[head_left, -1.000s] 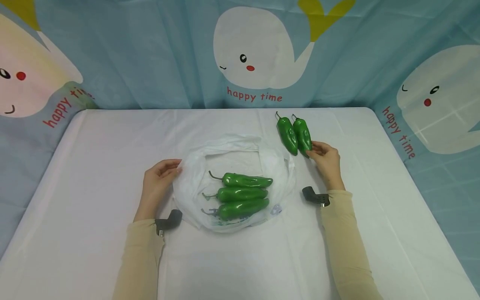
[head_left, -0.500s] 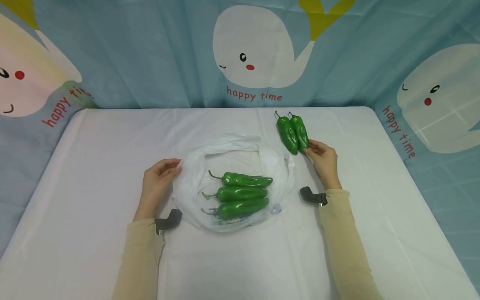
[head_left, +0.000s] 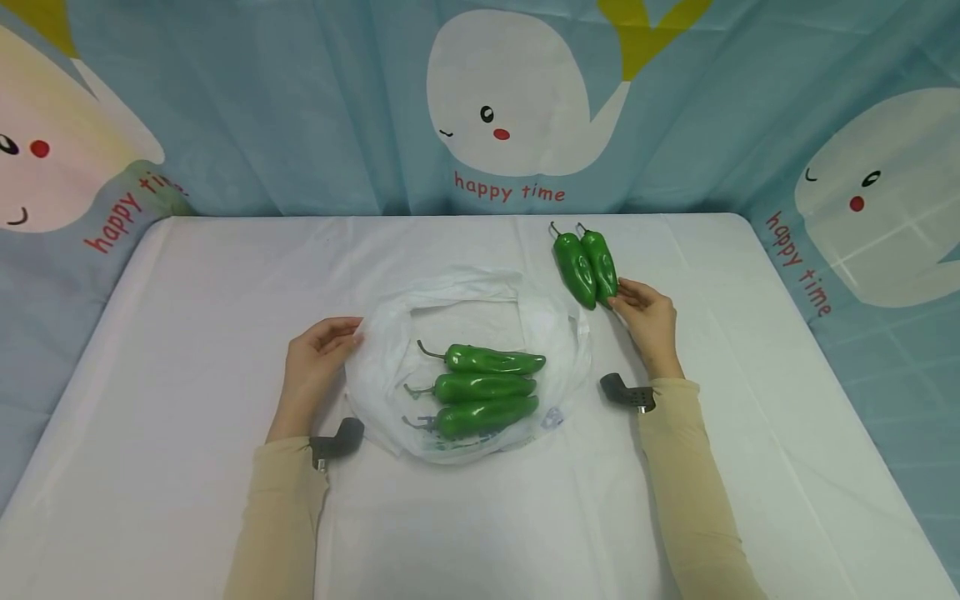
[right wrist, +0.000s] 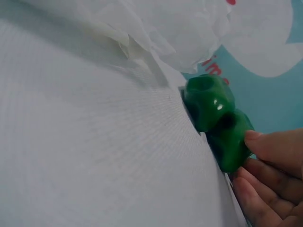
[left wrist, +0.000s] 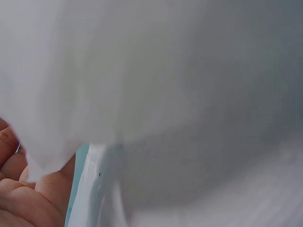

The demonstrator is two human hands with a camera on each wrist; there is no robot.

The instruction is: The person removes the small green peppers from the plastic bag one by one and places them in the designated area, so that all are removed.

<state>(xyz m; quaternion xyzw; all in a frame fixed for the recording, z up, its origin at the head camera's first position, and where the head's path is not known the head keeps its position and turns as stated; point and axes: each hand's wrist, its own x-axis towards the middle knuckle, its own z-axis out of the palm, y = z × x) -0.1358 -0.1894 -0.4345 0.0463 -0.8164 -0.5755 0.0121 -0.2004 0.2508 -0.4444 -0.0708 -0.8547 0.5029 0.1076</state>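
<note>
A white plastic bag [head_left: 378, 375] lies in the middle with its mouth spread wide. Three green chili peppers [head_left: 491, 387] lie side by side in it, stems pointing left. My left hand [head_left: 318, 358] pinches the bag's left edge; in the left wrist view the bag film covers part of that hand's fingers [left wrist: 14, 163]. At the back right, two more green peppers lie side by side, stems toward the far edge. My right hand [head_left: 648, 321] holds the lower end of the right-hand pepper [head_left: 600, 262] between thumb and fingers. The other pepper [head_left: 573, 271] leans against it on the left.
The table [head_left: 187, 500] has a white cloth, its far edge just beyond the pepper stems. Behind hangs a blue curtain [head_left: 300, 108] with whale prints. Black wrist cameras [head_left: 628, 393] stick out inward from both sleeves.
My right hand has shifted the right-hand pepper slightly left and away, up close to its neighbour, then stays still. The left hand, the bag and the peppers in it have not moved.
</note>
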